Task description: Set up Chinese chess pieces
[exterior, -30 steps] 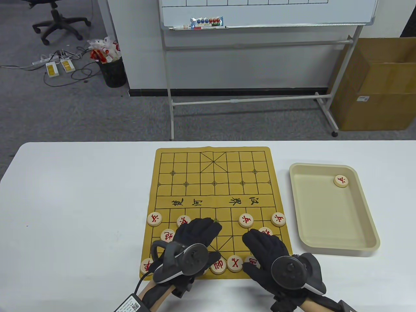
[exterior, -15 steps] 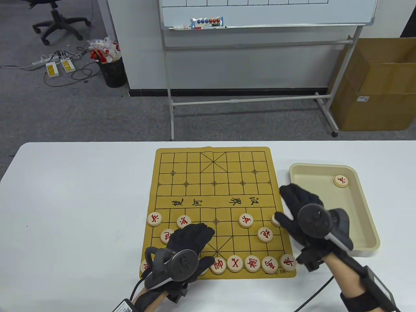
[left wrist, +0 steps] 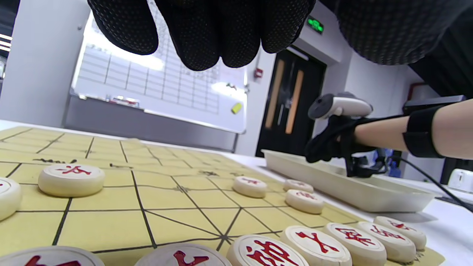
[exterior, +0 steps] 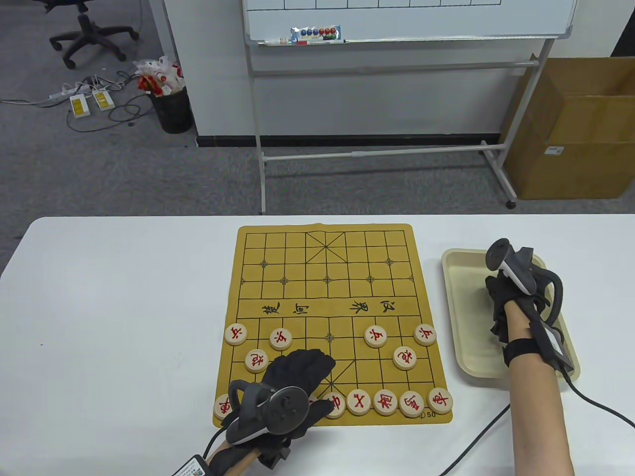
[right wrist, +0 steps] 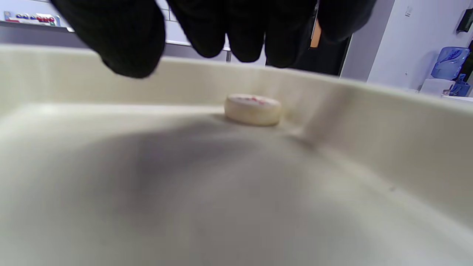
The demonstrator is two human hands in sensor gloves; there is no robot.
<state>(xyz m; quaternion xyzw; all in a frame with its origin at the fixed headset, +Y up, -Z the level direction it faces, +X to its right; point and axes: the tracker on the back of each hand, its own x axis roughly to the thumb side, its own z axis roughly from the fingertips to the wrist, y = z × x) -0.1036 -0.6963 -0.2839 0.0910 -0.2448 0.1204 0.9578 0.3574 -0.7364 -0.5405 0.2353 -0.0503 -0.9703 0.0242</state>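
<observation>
Right hand (exterior: 506, 292) is over the far part of the beige tray (exterior: 466, 317), fingers (right wrist: 122, 40) hanging apart above the tray floor, gripping nothing. One round chess piece (right wrist: 253, 109) lies flat near the tray's far wall, just beyond the fingertips, untouched. Left hand (exterior: 292, 382) rests over the near left part of the yellow board (exterior: 327, 258), fingers (left wrist: 207, 37) side by side, nothing in them. Red-lettered pieces (exterior: 377, 337) sit on the board's near half, a row (exterior: 387, 401) along the near edge.
</observation>
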